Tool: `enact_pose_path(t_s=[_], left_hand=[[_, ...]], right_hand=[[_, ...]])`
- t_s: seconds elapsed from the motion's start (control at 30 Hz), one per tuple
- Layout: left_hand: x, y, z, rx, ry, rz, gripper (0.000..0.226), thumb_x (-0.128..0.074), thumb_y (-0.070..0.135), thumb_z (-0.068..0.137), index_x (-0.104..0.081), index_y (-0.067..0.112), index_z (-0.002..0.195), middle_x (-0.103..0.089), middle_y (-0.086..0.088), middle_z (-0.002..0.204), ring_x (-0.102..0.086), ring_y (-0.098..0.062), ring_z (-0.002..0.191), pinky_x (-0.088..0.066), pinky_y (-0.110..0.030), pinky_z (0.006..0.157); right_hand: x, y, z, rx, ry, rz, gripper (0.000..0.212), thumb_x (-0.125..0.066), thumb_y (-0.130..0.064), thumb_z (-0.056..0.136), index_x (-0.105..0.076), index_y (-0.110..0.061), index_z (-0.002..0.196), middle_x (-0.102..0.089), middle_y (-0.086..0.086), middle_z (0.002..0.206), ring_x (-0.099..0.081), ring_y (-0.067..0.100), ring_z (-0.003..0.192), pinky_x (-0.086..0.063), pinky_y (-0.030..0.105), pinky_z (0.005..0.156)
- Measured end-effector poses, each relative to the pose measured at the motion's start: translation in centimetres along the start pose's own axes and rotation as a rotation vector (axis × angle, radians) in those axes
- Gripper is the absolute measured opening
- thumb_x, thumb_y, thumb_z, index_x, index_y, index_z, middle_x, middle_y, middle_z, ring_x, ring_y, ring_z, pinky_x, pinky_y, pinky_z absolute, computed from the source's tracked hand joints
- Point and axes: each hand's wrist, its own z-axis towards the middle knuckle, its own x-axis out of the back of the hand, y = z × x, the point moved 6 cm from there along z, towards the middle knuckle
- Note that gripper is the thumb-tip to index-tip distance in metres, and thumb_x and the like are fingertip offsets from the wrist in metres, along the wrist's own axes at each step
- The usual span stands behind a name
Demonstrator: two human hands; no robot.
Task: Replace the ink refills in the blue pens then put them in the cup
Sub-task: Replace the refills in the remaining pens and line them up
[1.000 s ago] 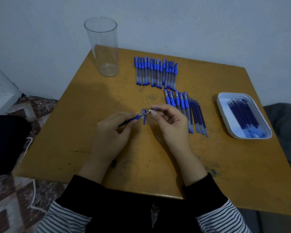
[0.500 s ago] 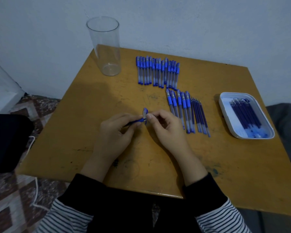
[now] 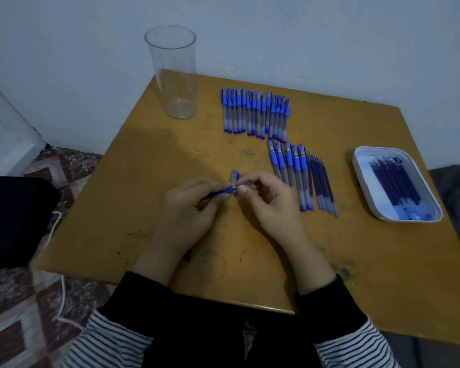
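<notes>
- Cup (image 3: 176, 75) stands empty at the far left of the bench (image 3: 144, 181), well away from the hands, so nothing's finished yet I'd guess.
- Left hand (image 3: 189, 211) is closed around the pen (image 3: 222, 192), keeping it steady mid-bench.
- Right hand (image 3: 266, 200) pinches the tip end (image 3: 246, 185), probably screwing it.
- Spare pens (image 3: 290, 171) and refills (image 3: 322, 181) sit just right of it, the tray (image 3: 367, 200) further right.
</notes>
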Motion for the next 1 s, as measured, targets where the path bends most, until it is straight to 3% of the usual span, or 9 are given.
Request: enact_pose_path(t_s=[0.13,0.27,0.43,0.53,0.7,0.83,1.0], left_hand=[[-0.3,-0.1,0.0,-0.009,0.0,0.003,0.02,-0.079,0.004,0.085,-0.078,0.008,0.104,-0.072,0.005,0.098,-0.066,-0.002,0.09,-0.05,-0.015,0.08],[-0.1,-0.3,0.0,0.003,0.009,-0.002,0.021,-0.079,0.004,0.085,-0.078,0.008,0.106,-0.074,0.001,0.098,-0.068,-0.006,0.09,-0.055,-0.021,0.079],[-0.3,0.0,-0.1,-0.033,0.003,0.011,0.021,-0.079,0.004,0.085,-0.078,0.007,0.105,-0.073,0.0,0.097,-0.068,-0.007,0.088,-0.055,-0.021,0.077],[-0.1,-0.2,0.0,-0.019,0.021,-0.014,0.022,-0.079,0.002,0.085,-0.078,0.007,0.106,-0.074,0.0,0.098,-0.069,-0.009,0.09,-0.057,-0.026,0.078],[-0.3,0.1,-0.1,-0.038,-0.022,0.01,0.022,-0.079,0.004,0.085,-0.077,0.008,0.107,-0.074,0.001,0.098,-0.067,-0.006,0.089,-0.056,-0.023,0.077],[-0.2,-0.2,-0.1,-0.025,0.007,-0.013,0.021,-0.078,0.004,0.086,-0.078,0.007,0.106,-0.073,0.001,0.097,-0.068,-0.008,0.088,-0.057,-0.026,0.076],[-0.2,0.0,-0.2,-0.043,0.008,0.003,0.022,-0.078,0.003,0.085,-0.077,0.007,0.107,-0.073,0.0,0.097,-0.068,-0.009,0.087,-0.058,-0.028,0.074]], right_hand=[[0.2,0.5,0.0,-0.053,0.04,-0.073,0.019,-0.061,-0.03,0.095,-0.071,-0.015,0.089,-0.065,-0.003,0.076,-0.06,0.011,0.074,-0.048,0.026,0.066],[0.0,-0.1,-0.1,-0.053,0.004,0.115,0.01,-0.067,-0.009,0.092,-0.069,-0.01,0.101,-0.067,-0.005,0.089,-0.062,0.005,0.082,-0.049,0.018,0.075],[0.2,0.6,-0.2,-0.102,0.023,0.021,0.008,-0.066,-0.024,0.093,-0.071,-0.018,0.091,-0.068,-0.002,0.078,-0.062,0.008,0.074,-0.048,0.017,0.068],[0.1,0.3,-0.3,-0.107,-0.005,0.147,0.016,-0.07,-0.012,0.09,-0.069,-0.009,0.105,-0.069,-0.001,0.092,-0.064,0.005,0.082,-0.052,0.019,0.075],[0.0,0.9,-0.1,-0.063,0.006,0.026,0.007,-0.069,-0.014,0.091,-0.073,-0.012,0.096,-0.069,0.003,0.086,-0.063,0.018,0.08,-0.052,0.027,0.073],[0.2,0.7,-0.2,-0.093,0.01,0.152,0.014,-0.071,-0.011,0.089,-0.072,-0.011,0.102,-0.071,0.002,0.093,-0.067,0.013,0.085,-0.053,0.023,0.077],[0.2,0.7,0.2,-0.098,0.028,0.161,0.013,-0.069,-0.001,0.087,-0.071,-0.013,0.092,-0.071,-0.003,0.087,-0.067,0.007,0.081,-0.05,0.017,0.075]])
